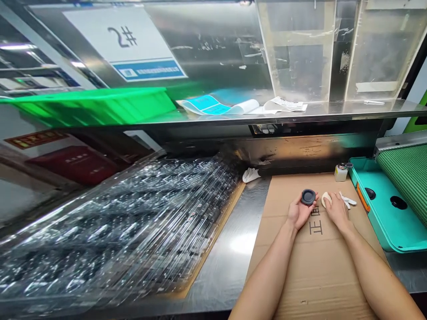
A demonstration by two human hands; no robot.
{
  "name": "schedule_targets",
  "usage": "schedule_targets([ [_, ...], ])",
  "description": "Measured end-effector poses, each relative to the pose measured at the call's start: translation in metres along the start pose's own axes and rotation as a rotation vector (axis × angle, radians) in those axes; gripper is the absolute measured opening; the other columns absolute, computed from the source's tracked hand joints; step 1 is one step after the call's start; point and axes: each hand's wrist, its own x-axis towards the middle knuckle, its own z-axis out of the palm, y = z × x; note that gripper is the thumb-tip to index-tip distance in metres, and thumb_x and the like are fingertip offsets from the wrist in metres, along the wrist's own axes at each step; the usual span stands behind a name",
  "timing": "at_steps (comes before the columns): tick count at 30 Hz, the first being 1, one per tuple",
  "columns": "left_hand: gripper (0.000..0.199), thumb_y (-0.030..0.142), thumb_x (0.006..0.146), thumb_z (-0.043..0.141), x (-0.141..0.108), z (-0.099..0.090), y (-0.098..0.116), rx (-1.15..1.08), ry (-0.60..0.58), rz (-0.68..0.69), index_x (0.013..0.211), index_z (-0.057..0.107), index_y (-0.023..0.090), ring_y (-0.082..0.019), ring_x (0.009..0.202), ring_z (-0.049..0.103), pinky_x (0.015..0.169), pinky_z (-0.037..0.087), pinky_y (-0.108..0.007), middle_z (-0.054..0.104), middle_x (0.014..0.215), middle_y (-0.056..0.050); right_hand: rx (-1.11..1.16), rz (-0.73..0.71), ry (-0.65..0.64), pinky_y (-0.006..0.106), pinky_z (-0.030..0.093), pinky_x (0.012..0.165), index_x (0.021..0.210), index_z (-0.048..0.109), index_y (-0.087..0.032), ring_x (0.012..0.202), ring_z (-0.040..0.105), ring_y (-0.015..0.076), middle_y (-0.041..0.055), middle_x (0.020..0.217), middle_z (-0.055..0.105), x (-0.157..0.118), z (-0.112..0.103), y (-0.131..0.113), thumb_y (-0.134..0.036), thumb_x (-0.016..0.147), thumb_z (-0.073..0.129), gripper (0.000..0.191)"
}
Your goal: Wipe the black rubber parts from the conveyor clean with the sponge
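Note:
My left hand [299,214] is closed around a round black rubber-like part [308,197] with a recessed middle, held face up above the cardboard sheet [300,271]. Just to its right, my right hand [337,212] is closed on a small off-white cloth [324,199], whose edge shows beside the fingers. The cloth is close to the black part; I cannot tell whether they touch. Beyond the right hand lies a white object with narrow ends [348,201], partly covered by the fingers.
A teal tray [383,229] with black round parts [398,202] stands on the right, beside a green conveyor belt [407,171]. Behind the cardboard is a small bottle [340,172]. Clear plastic trays [126,222] fill the left. Overhead, a shelf bears a green bin [100,106].

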Motion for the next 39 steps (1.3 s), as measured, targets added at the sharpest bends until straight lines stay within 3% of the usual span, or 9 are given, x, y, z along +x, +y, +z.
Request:
schedule_targets([
  [5, 0.072, 0.007, 0.061, 0.087, -0.013, 0.011, -0.009, 0.431, 0.161, 0.486, 0.125, 0.059, 0.024, -0.027, 0.135, 0.049, 0.114, 0.034, -0.035, 0.064, 0.131, -0.011, -0.034, -0.010, -0.017, 0.035, 0.043, 0.091, 0.127, 0.062, -0.018, 0.112, 0.058, 0.0269, 0.0130, 0.122, 0.063, 0.000, -0.002, -0.001, -0.033, 0.099, 0.045, 0.035],
  [13, 0.081, 0.004, 0.059, 0.087, -0.024, 0.019, -0.014, 0.497, 0.118, 0.571, 0.132, 0.058, 0.025, -0.029, 0.145, 0.034, 0.123, 0.020, -0.037, 0.056, 0.141, -0.011, -0.013, 0.016, -0.046, 0.034, 0.044, 0.091, 0.130, 0.061, -0.019, 0.112, 0.058, 0.0258, 0.0125, 0.127, 0.060, 0.001, -0.007, -0.004, -0.037, 0.100, 0.045, 0.038],
  [17, 0.074, 0.011, 0.064, 0.087, -0.026, 0.023, -0.013, 0.564, 0.161, 0.628, 0.131, 0.058, 0.021, -0.028, 0.140, 0.042, 0.120, 0.026, -0.038, 0.063, 0.133, -0.012, -0.004, -0.015, -0.027, 0.036, 0.042, 0.096, 0.128, 0.062, -0.017, 0.114, 0.057, 0.0258, 0.0134, 0.127, 0.061, 0.002, -0.007, -0.004, -0.035, 0.099, 0.044, 0.038],
  [22, 0.093, 0.029, 0.075, 0.083, -0.025, 0.016, -0.012, 1.273, 0.177, 0.897, 0.151, 0.030, 0.024, -0.026, 0.130, 0.051, 0.112, 0.039, -0.044, 0.061, 0.135, -0.012, -0.008, -0.030, -0.007, 0.037, 0.042, 0.096, 0.126, 0.063, -0.015, 0.113, 0.057, 0.0274, 0.0146, 0.123, 0.063, 0.003, -0.007, -0.004, -0.035, 0.098, 0.046, 0.038],
  [26, 0.098, 0.034, 0.082, 0.077, -0.022, 0.011, -0.015, 1.453, 0.163, 1.058, 0.157, 0.013, 0.027, -0.024, 0.126, 0.054, 0.105, 0.046, -0.041, 0.061, 0.135, -0.013, -0.026, -0.031, 0.000, 0.036, 0.042, 0.094, 0.126, 0.063, -0.017, 0.114, 0.056, 0.0281, 0.0142, 0.123, 0.063, 0.002, -0.007, -0.004, -0.036, 0.099, 0.046, 0.038],
  [30, 0.088, 0.039, 0.083, 0.075, -0.022, 0.012, -0.012, 1.472, 0.168, 1.053, 0.153, 0.025, 0.024, -0.025, 0.123, 0.056, 0.102, 0.047, -0.040, 0.062, 0.133, -0.014, -0.027, -0.028, -0.012, 0.036, 0.042, 0.094, 0.126, 0.062, -0.017, 0.112, 0.056, 0.0267, 0.0135, 0.123, 0.062, 0.002, -0.006, -0.003, -0.037, 0.099, 0.046, 0.037],
  [34, 0.031, 0.046, 0.092, 0.060, -0.019, -0.001, 0.007, 1.633, 0.080, 0.863, 0.109, 0.067, 0.022, -0.025, 0.107, 0.062, 0.098, 0.047, -0.040, 0.072, 0.107, -0.010, -0.037, -0.008, -0.026, 0.034, 0.042, 0.093, 0.126, 0.062, -0.019, 0.111, 0.057, 0.0258, 0.0121, 0.122, 0.062, 0.002, -0.007, -0.004, -0.037, 0.099, 0.046, 0.036],
  [36, 0.035, 0.048, 0.097, 0.048, -0.014, -0.015, 0.018, 1.765, 0.211, 0.676, 0.086, 0.069, 0.021, -0.026, 0.100, 0.062, 0.093, 0.047, -0.042, 0.071, 0.094, -0.011, -0.041, -0.003, -0.038, 0.034, 0.042, 0.092, 0.126, 0.062, -0.019, 0.111, 0.057, 0.0254, 0.0116, 0.122, 0.062, 0.002, -0.007, -0.004, -0.037, 0.100, 0.046, 0.036],
  [39, 0.039, 0.052, 0.095, 0.048, -0.004, -0.034, 0.027, 1.927, 0.500, 0.522, 0.097, 0.068, 0.019, -0.034, 0.112, 0.056, 0.097, 0.042, -0.049, 0.067, 0.110, -0.016, -0.055, 0.017, -0.062, 0.033, 0.042, 0.089, 0.127, 0.061, -0.020, 0.110, 0.058, 0.0250, 0.0111, 0.123, 0.062, 0.000, -0.007, -0.005, -0.037, 0.100, 0.045, 0.036],
])
